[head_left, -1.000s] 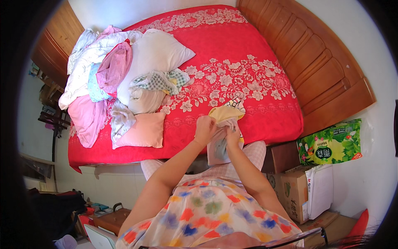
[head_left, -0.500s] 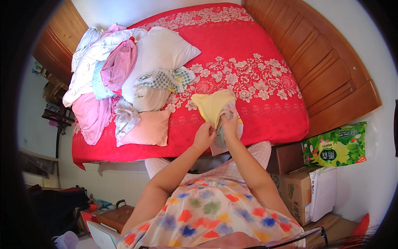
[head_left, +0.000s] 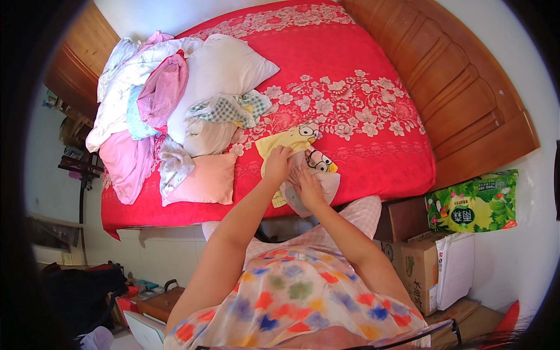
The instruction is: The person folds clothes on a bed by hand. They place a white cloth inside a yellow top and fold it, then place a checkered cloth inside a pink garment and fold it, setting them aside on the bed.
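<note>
On the bed's near edge lies a small yellow garment [head_left: 274, 143] printed with cartoon faces and round black glasses. Its pale grey-white side [head_left: 328, 184] is spread out to the right, partly under my arms. My left hand [head_left: 279, 161] is on the yellow part, its fingers curled together on the fabric. Just to the right, my right hand [head_left: 309, 188] lies flat on the pale fabric with its fingers stretched out. Both hands hide the garment's middle, so its exact kind is unclear.
A red floral sheet [head_left: 350, 52] covers the bed. At left are a peach pillow [head_left: 204, 181], a white pillow [head_left: 233, 67], a green checked cloth [head_left: 216, 109] and heaped pink and white bedding [head_left: 125, 160]. A wooden headboard [head_left: 455, 87], cardboard box [head_left: 417, 271] and green package [head_left: 472, 201] stand at right.
The garment, bunched and lifted between both hands before, now lies spread on the bed with its printed faces showing. My left hand has moved up and left; my right hand has flattened onto it.
</note>
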Demonstrator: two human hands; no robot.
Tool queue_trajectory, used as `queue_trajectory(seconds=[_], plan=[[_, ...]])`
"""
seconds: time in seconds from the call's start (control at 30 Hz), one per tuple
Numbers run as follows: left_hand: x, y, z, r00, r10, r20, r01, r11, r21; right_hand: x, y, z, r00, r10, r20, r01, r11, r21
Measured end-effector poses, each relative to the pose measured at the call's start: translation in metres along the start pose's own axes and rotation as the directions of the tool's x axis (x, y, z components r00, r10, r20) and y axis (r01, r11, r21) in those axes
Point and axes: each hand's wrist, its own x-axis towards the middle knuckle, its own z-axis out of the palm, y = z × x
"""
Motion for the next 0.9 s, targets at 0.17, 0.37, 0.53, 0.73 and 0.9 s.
queue_trajectory(seconds=[0.17,0.37,0.53,0.73,0.9], plan=[[0.018,-0.006,0.014,0.996,-0.004,0.091,-0.004,0.996,0.088,-0.006,-0.001,-0.001,0.997,-0.063,-0.044,0.061,0.997,-0.038],[0.012,0.041,0.037,0.933,0.237,0.271,-0.225,0.971,-0.076,-0.005,0.011,0.016,0.996,0.078,0.032,-0.076,0.996,-0.052],[-0.011,0.050,0.031,0.976,0.128,0.179,-0.120,0.991,-0.058,-0.014,0.013,0.002,0.998,0.011,0.067,-0.014,0.999,0.043],[-0.034,0.032,0.030,0.952,0.063,0.300,-0.034,0.994,-0.102,-0.033,0.009,-0.016,0.976,-0.179,-0.128,0.189,0.979,0.074],[-0.048,0.039,0.030,0.951,0.073,0.300,0.028,0.947,-0.320,-0.048,0.020,-0.014,0.993,-0.074,-0.094,0.093,0.971,0.222]])
